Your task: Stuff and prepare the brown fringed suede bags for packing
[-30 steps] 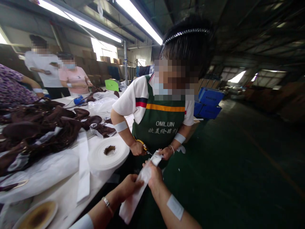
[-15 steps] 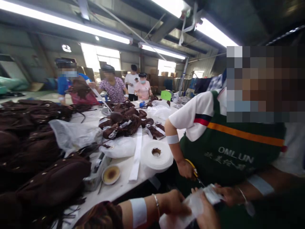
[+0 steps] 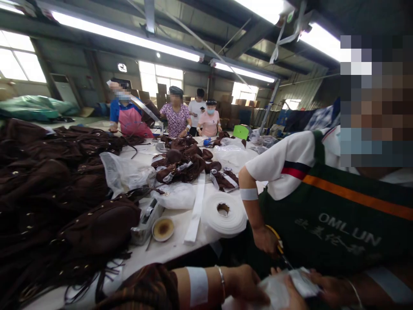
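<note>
Workshop bench [image 3: 167,252] left of the white strip [image 3: 277,288]: left hand [image 3: 247,284] and right hand [image 3: 295,297] pinch this soft, light fabric, best gripped near its ends.

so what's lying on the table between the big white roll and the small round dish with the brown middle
In the head view, a flat white fabric strip lies lengthwise between the big white fabric roll and the small round brown-centred dish.

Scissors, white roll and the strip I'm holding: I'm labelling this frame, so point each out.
scissors [image 3: 276,244]: head view, on the yellow handle in the co-worker's hand.
white roll [image 3: 234,218]: head view, on its flat top.
white strip [image 3: 275,290]: head view, on its middle.
</note>
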### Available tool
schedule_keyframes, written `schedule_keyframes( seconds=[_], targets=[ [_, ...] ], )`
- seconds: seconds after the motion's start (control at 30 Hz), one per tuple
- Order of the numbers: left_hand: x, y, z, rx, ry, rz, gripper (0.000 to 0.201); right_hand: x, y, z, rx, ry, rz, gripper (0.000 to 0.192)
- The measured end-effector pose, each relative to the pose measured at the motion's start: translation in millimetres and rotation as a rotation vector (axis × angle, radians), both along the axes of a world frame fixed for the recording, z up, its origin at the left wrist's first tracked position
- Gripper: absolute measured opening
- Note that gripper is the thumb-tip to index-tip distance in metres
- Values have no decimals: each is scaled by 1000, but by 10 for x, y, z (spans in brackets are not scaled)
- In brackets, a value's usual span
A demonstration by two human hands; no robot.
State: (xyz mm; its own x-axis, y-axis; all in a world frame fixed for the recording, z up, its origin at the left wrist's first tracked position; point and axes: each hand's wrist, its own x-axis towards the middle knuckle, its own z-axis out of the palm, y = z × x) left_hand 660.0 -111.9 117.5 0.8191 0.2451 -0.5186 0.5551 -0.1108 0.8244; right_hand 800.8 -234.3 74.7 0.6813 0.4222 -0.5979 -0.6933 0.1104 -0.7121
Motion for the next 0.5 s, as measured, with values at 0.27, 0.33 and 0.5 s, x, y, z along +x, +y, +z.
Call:
schedule_keyframes(
  seconds=[0.27, 0.33, 0.5],
  targets=[
    [32, -28, 93, 56, 179, -50, 30, 229, -42, -231, -100, 135, 76, 45],
    [25, -14, 160, 45, 176, -24, 30, 198, -3, -164, -111, 108, 62, 44],
    [-48, -12, 252, 30, 51, 30, 12, -136, 144, 301, 35, 33, -91, 13]
  ],
)
